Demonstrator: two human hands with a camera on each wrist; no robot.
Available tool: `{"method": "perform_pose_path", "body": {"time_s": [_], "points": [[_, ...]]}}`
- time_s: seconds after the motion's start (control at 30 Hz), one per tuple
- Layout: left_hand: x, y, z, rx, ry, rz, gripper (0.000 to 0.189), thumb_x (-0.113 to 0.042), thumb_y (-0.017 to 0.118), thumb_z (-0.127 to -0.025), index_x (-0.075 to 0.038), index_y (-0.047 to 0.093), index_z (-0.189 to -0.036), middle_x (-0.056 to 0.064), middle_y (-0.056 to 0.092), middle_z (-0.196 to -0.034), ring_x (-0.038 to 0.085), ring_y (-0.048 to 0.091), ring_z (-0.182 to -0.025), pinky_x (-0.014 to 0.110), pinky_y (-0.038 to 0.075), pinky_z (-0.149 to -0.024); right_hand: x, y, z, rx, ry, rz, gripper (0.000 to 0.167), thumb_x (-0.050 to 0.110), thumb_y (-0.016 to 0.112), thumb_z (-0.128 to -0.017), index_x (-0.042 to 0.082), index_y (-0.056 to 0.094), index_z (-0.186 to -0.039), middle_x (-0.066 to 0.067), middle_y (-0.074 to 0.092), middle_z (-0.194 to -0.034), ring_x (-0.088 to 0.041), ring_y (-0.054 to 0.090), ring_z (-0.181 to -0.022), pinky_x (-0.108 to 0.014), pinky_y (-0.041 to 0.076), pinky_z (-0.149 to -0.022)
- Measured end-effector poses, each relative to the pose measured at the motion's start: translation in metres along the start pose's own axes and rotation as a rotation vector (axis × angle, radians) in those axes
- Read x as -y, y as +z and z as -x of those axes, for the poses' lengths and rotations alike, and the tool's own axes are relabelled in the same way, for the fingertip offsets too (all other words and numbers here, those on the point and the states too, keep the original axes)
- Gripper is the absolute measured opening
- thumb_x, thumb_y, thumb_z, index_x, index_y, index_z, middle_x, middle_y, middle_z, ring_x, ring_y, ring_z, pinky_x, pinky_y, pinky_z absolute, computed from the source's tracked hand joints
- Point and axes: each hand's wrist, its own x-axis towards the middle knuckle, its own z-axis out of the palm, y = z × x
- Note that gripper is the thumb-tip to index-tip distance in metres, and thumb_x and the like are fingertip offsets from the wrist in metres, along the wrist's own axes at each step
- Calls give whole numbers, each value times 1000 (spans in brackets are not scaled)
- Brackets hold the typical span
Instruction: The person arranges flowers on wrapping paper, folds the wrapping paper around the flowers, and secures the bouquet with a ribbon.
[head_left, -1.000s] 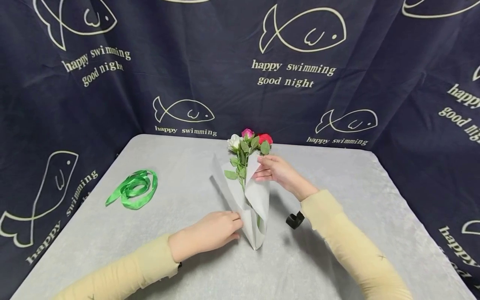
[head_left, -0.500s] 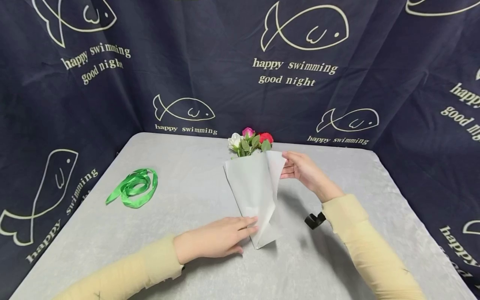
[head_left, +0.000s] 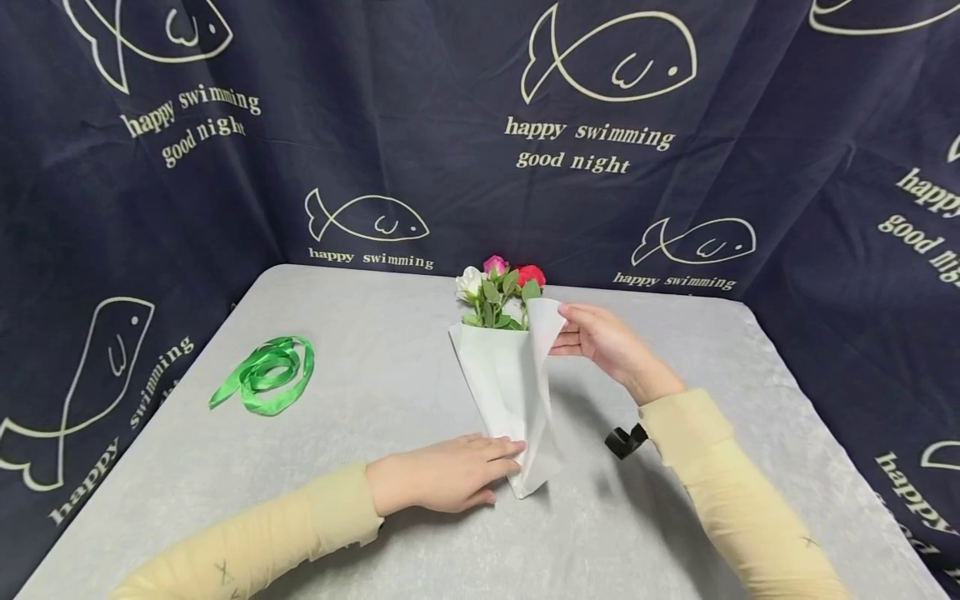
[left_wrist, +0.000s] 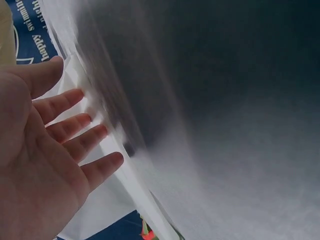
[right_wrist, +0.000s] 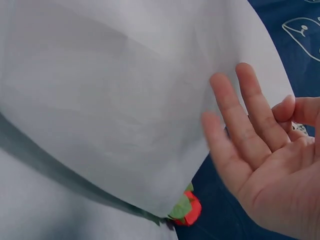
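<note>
A white sheet of wrapping paper [head_left: 491, 371] stands folded into a cone around the stems of a bouquet. White [head_left: 469, 283], pink [head_left: 496, 265] and red [head_left: 531, 277] roses with green leaves show above its top edge; the stems are hidden inside. My left hand [head_left: 457, 473] rests its extended fingers on the lower part of the paper. In the left wrist view, those fingers [left_wrist: 102, 165] lie spread along the sheet. At the upper right, my right hand [head_left: 603, 337] pinches the edge of a paper flap between thumb and index finger, the other fingers [right_wrist: 232, 110] extended behind it.
A loosely coiled green ribbon [head_left: 270, 375] lies on the left of the grey cloth-covered table [head_left: 360, 333]. A black strap end [head_left: 625, 442] hangs at my right wrist. A dark blue curtain [head_left: 465, 100] with fish prints surrounds the table's back and sides.
A panel of paper has come over the front of the stems. My right hand went rightward with the flap, then slightly back left. The left hand uncurled and shifted right onto the paper.
</note>
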Motion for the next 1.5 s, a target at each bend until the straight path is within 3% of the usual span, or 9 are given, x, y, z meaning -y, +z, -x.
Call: {"method": "perform_pose_path", "body": {"time_s": [0.2,0.37,0.63,0.87,1.03,1.17,1.3,1.43,1.5], "points": [[3,2,-2,-44,43,-53,44,-32,51,-97,-17,48,-138,3,42,-143,17,39,-133,37,35,-108,-3,18,-10,45,41,7,25,23,39,-103,4,54,-109,-2,71,-86,-21,69,-85,-47,48,-94],[4,3,-2,-53,54,-90,37,-30,52,-97,-21,52,-132,-4,49,-135,13,43,-127,34,36,-105,-8,33,-19,36,89,-6,19,22,39,-102,6,50,-102,-2,65,-77,-19,68,-81,-51,46,-95],[-1,4,5,-33,18,-123,40,-26,53,-95,-21,49,-135,-7,51,-136,11,41,-130,35,32,-110,-28,50,-36,70,91,-36,22,22,37,-103,6,51,-108,0,68,-80,-17,68,-84,-52,43,-99],[-10,5,14,-40,7,-197,41,-25,50,-96,-19,50,-136,-6,52,-135,11,39,-132,35,29,-111,-45,53,-41,99,101,-142,19,23,34,-104,10,49,-101,0,66,-81,-18,68,-85,-57,36,-103],[-18,2,21,9,29,-150,46,-23,48,-97,-15,43,-142,-6,44,-143,11,37,-134,36,31,-110,-52,52,-41,83,123,-174,19,21,31,-104,8,44,-107,-1,61,-77,-19,67,-83,-58,34,-104],[-24,-3,25,13,42,-131,46,-24,50,-96,-15,44,-141,-6,43,-145,10,39,-132,35,36,-107,-55,51,-41,70,131,-166,19,22,31,-104,8,43,-111,0,58,-77,-18,67,-82,-58,35,-103],[-32,-12,26,-46,99,-148,34,-26,54,-94,-19,57,-127,-9,54,-129,6,51,-118,25,43,-94,-55,52,-42,74,131,-152,20,23,33,-104,8,45,-108,-1,61,-79,-19,67,-85,-58,35,-103],[-39,-24,21,-178,198,-133,19,-26,60,-90,-23,61,-108,-12,56,-104,4,54,-97,19,43,-79,-56,52,-43,89,131,-127,22,25,35,-104,8,48,-109,-2,65,-85,-21,67,-90,-57,35,-103],[-40,-29,15,-246,210,-166,19,-25,62,-88,-22,61,-107,-12,56,-102,5,53,-97,20,42,-81,-56,52,-43,89,134,-115,24,26,35,-104,8,48,-109,-2,66,-88,-21,67,-92,-57,36,-103]]}}
